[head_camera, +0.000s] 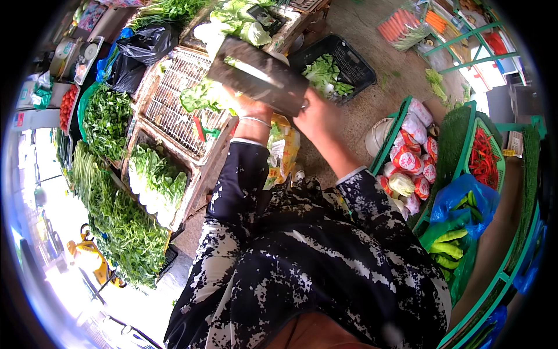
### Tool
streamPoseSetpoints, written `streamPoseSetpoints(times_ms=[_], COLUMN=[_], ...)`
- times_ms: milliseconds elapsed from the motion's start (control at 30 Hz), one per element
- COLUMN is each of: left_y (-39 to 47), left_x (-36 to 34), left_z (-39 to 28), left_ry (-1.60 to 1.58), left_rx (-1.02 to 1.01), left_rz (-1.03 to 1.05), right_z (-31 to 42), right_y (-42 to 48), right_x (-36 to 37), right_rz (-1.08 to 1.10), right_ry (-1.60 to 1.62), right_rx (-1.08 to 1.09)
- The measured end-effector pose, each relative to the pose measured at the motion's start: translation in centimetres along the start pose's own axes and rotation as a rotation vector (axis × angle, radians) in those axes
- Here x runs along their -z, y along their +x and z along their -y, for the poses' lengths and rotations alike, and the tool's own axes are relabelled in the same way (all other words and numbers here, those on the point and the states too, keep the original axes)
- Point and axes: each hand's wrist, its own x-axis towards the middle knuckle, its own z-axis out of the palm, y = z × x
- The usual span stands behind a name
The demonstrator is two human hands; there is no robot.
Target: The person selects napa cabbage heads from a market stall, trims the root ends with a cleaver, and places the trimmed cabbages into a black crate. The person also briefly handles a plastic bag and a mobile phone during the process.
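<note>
My right hand (319,117) grips a broad cleaver (272,89) near the middle of the view; its wide dark blade points to the upper left. Just below the blade, my left hand (249,107), with a bracelet on the wrist, holds a leafy green lettuce (201,97) over a white wire rack (176,94). The blade hides the fingers of this hand and part of the lettuce. Whether the edge touches the lettuce, I cannot tell. A peeler with red and green parts (204,131) lies on the rack's right side.
Behind the blade are pale lettuces (237,22) and a phone (263,17). A black crate (333,56) with leaves stands on the floor. Left are lettuce heads (157,179) and leafy greens (122,218). A green-framed stand on the right bears wrapped vegetables (409,159) and red chillies (483,159).
</note>
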Motion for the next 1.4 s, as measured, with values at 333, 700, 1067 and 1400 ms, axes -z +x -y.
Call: streamPoseSetpoints(times_ms=[333, 700, 1067, 1400], left_y=[-0.3, -1.3, 0.1, 0.2], left_x=[0.5, -1.4, -1.8, -1.9], left_z=[0.3, 1.1, -0.1, -0.4], left_ry=[-0.177, 0.057, 0.146, 0.105], left_rx=[0.193, 0.072, 0.006, 0.049], left_rz=[-0.186, 0.053, 0.005, 0.039], right_z=[-10.3, -5.7, 0.6, -8.3], right_y=[-1.9, 0.6, 1.4, 0.3], right_x=[-3.0, -2.0, 1.2, -2.5], right_rz=[-0.061, 0.088, 0.022, 0.052], right_ry=[-0.063, 0.089, -0.093, 0.156], right_rx=[-0.412, -0.475, -0.102, -0.437])
